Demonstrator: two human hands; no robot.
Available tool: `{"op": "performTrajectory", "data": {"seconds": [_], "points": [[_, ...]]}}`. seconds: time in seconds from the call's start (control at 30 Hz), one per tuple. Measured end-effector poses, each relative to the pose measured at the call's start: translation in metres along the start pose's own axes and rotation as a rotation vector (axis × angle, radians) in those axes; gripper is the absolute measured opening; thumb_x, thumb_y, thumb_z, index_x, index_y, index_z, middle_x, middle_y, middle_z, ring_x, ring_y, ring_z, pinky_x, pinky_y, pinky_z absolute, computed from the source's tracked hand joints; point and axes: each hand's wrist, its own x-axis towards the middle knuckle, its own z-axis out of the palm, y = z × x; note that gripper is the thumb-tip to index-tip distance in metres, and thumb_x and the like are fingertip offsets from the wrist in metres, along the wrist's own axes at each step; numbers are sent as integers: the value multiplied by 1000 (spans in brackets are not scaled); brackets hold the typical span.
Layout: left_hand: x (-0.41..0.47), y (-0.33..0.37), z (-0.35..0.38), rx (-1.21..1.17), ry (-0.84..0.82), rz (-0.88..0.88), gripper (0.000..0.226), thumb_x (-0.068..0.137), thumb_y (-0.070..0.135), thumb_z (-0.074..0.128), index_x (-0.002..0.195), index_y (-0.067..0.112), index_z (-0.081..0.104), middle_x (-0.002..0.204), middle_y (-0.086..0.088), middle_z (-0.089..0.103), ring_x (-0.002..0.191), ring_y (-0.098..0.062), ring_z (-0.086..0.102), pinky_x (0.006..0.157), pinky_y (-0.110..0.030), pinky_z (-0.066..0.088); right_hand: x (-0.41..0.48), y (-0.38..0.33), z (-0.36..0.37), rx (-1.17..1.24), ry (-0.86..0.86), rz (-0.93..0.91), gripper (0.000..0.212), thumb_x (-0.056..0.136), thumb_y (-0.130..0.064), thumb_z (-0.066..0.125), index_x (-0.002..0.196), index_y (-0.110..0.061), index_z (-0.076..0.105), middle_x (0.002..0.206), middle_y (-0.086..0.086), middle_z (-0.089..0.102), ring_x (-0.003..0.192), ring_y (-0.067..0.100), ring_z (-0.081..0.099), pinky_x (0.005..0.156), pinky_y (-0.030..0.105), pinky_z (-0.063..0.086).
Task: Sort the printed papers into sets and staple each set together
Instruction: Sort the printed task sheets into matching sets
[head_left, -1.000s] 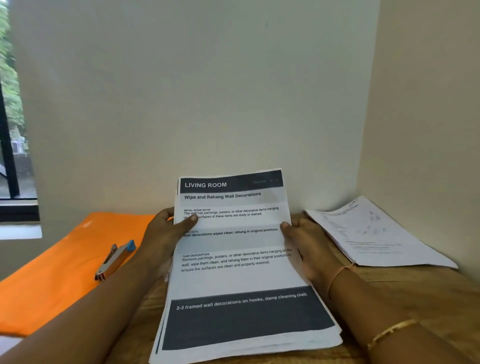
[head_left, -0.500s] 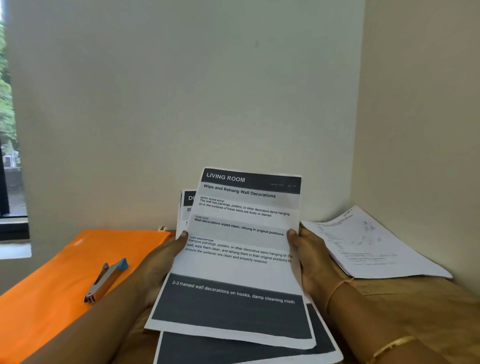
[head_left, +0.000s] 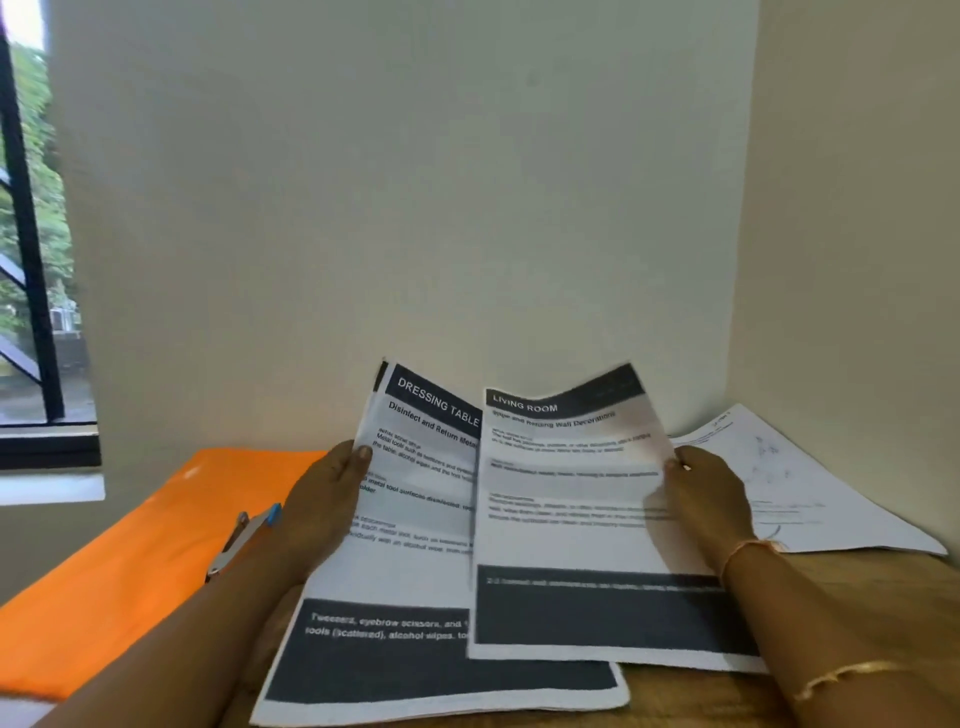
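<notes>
Struggling to read the small print on the LIVING ROOM sheet (head_left: 571, 493), smeared by blur (only the heading coming through clearly). Losing the right part of the DRESSING TABLE stack (head_left: 415, 561) behind that sheet, and the stapler (head_left: 244, 535) partly behind the left forearm. Pinching the stack's left edge with the left hand (head_left: 322, 499), thumb on top; gripping the sheet's right edge with the right hand (head_left: 711, 499), hands well apart. Holding the sheet raised and bowed, overlapping the stack, both white with dark header and footer bands, over the wooden table (head_left: 857, 613). Leaving the stapler lying on the orange folder (head_left: 130, 561).
</notes>
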Motion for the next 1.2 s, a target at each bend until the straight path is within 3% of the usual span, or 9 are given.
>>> {"op": "performTrajectory", "data": {"seconds": [0.17,0.43,0.5,0.57,0.63,0.9,1.03,1.13,1.2], "points": [[0,-1,-11,216,108,177,28,101,33,33,104,21,57,86,2,65,76,-15,60,64,-29,45,9,13,-5,-385,-51,-29,11,95,-13,41,95,-14,52,94,7,54,79,25,52,63,27,39],[3,-2,-28,268,267,254,28,101,33,33,86,17,51,72,-8,62,67,-26,60,63,-42,47,-3,4,3,-791,-58,-103,60,94,-40,46,144,-21,22,144,12,31,129,32,37,104,46,35],[3,-1,-29,270,282,267,29,101,33,33,83,17,49,69,-8,60,64,-26,59,60,-41,46,-9,-5,11,-582,-194,-186,69,92,-57,43,148,-23,20,153,9,26,137,32,31,111,50,28],[4,1,-29,279,291,284,29,101,33,33,83,16,48,67,-11,59,62,-29,58,59,-43,45,-19,-16,17,-317,-561,-136,87,81,-76,38,151,-28,16,159,4,16,145,28,18,117,49,17],[4,0,-31,276,304,300,29,101,33,33,81,17,46,66,-11,58,61,-29,57,58,-44,45,-28,-21,21,-475,-874,-160,99,70,-88,31,151,-37,7,161,4,2,147,28,4,119,48,7],[9,2,-38,186,337,253,28,101,28,34,94,8,53,79,-4,60,72,-21,57,62,-31,42,-24,-18,10,-657,-983,-195,75,84,-73,36,147,-50,1,160,6,-8,146,32,-7,115,54,-1],[8,2,-32,154,302,224,27,101,30,34,97,12,54,81,-3,62,74,-19,59,63,-32,45,-28,-25,9,-256,-794,-207,54,93,-54,46,143,-39,33,154,-1,29,143,24,23,116,48,16],[8,3,-29,154,282,199,27,101,31,34,97,14,54,82,-3,62,75,-23,60,67,-36,47,-37,-43,7,324,-520,-133,26,100,-39,38,112,-28,59,116,-8,60,115,20,55,96,30,39],[11,2,-31,150,270,166,28,101,32,34,101,15,55,87,-5,64,79,-26,61,73,-40,50,-39,-52,10,591,-581,-40,33,98,-44,37,109,-25,61,115,2,66,104,21,63,88,31,48]]}}
